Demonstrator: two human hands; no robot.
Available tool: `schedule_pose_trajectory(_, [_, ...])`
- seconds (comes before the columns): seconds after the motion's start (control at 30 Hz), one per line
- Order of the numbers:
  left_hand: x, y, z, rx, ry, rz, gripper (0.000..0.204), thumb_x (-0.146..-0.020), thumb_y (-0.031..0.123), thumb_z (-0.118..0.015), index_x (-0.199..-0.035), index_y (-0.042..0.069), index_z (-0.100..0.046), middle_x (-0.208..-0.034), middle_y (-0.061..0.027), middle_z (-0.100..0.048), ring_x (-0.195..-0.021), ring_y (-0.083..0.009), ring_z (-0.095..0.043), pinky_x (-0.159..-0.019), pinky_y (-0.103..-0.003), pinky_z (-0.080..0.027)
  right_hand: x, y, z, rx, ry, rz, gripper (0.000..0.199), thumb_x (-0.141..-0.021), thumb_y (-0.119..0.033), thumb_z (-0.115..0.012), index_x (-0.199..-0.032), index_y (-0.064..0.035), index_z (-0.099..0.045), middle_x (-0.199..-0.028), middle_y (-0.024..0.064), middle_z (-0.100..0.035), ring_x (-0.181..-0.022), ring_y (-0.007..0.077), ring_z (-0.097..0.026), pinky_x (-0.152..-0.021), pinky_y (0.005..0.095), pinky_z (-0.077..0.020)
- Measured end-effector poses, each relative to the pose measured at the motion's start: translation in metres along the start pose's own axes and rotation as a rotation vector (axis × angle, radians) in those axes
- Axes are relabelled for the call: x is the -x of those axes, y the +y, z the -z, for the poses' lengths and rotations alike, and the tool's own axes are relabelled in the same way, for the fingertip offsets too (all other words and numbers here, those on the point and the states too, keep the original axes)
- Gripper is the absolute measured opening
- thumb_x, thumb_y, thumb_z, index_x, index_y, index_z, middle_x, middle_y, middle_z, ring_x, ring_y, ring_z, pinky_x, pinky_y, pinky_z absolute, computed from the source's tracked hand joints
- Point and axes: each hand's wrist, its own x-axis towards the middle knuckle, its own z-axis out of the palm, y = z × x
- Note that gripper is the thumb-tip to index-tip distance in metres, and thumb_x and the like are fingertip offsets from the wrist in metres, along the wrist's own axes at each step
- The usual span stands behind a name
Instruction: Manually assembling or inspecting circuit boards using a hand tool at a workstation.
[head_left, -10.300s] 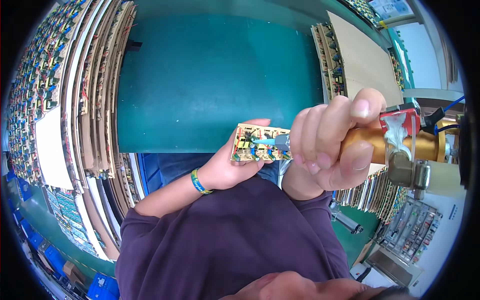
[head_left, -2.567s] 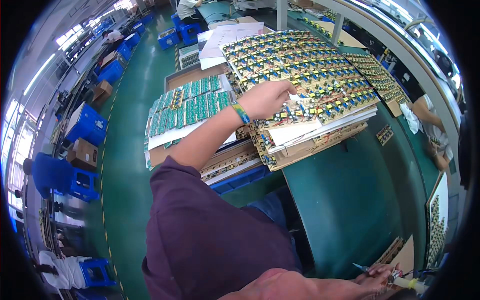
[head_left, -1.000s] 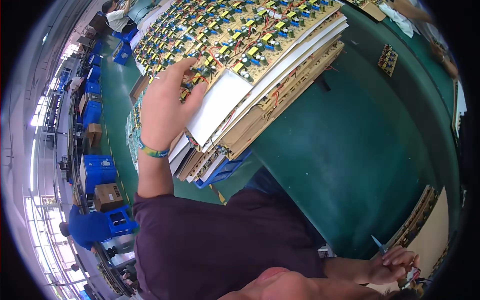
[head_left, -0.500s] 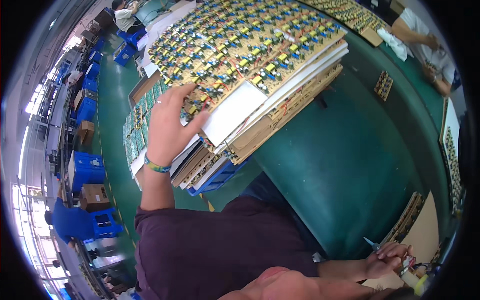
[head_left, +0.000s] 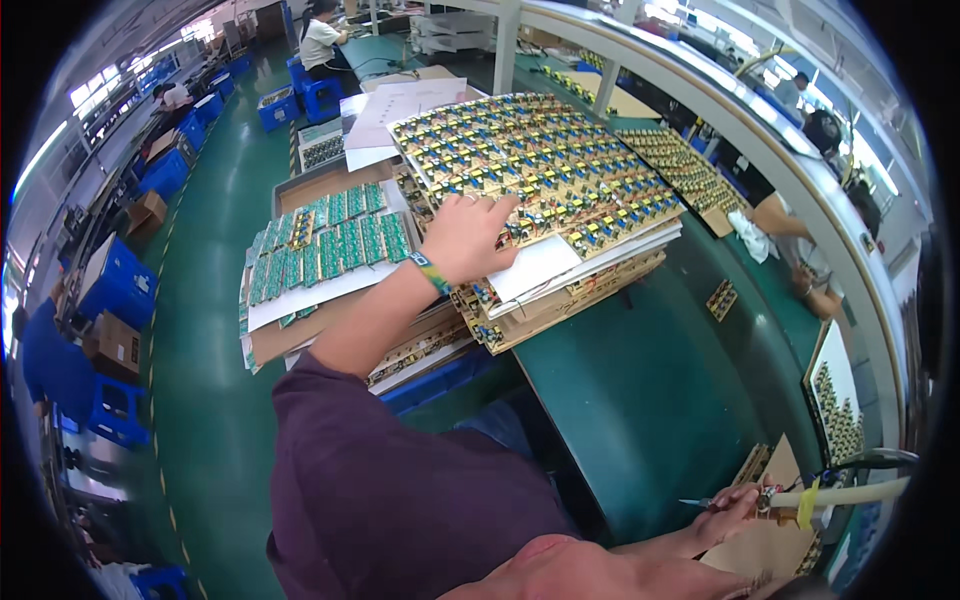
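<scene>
My left hand reaches over the near left corner of a stacked layer of circuit boards with yellow, blue and dark parts. Its fingers are bent and apart, the fingertips at the boards' edge; part of the board beneath is hidden. White sheet shows bare beside the thumb. Low on the right, my right hand is closed around a slim pointed tool with a pale blue tip; its exact kind is unclear.
Green boards lie in rows on a stack at the left. A green work table holds a small loose board. Brown cardboard lies near my right hand. A white shelf frame crosses the right; other people sit beyond.
The view has tilted up and turned, showing more of the room and shelf frame. My left hand has come closer over the boards' corner. The right hand keeps the tool.
</scene>
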Motion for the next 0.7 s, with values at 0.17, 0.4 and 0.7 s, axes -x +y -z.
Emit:
schedule_pose_trajectory(0.17, [-0.002,0.001,0.011,0.008,-0.100,0.035,0.056,-0.071,0.034,-0.065,-0.119,0.009,-0.051,-0.088,-0.0145,-0.064,-0.085,-0.0306,-0.061,-0.076,-0.042,-0.045,0.000,0.006,0.007,-0.009,-0.004,-0.086,0.035,-0.097,-0.014,-0.047,-0.128,-0.0013,-0.040,-0.069,0.0001,-0.043,-0.047,0.0054,-0.035,-0.043,0.0185,-0.0312])
schedule_pose_trajectory(0.4, [-0.006,0.000,-0.001,0.023,-0.126,0.027,0.057,-0.072,0.035,-0.063,-0.121,0.010,-0.049,-0.089,-0.0152,-0.063,-0.085,-0.0303,-0.062,-0.078,-0.042,-0.043,0.000,0.006,0.008,-0.038,-0.034,-0.084,0.036,-0.097,-0.016,-0.049,-0.128,-0.0023,-0.041,-0.069,-0.0006,-0.044,-0.047,0.0046,-0.035,-0.042,0.0182,-0.0309])
schedule_pose_trajectory(0.7, [-0.008,-0.006,0.001,-0.016,-0.081,0.011,0.057,-0.070,0.038,-0.065,-0.116,0.007,-0.051,-0.082,-0.0168,-0.064,-0.075,-0.0336,-0.063,-0.070,-0.043,-0.048,-0.002,0.009,0.007,-0.024,-0.064,-0.070,0.038,-0.096,-0.016,-0.049,-0.129,0.0000,-0.038,-0.069,-0.0007,-0.043,-0.047,0.0044,-0.034,-0.041,0.0182,-0.0307])
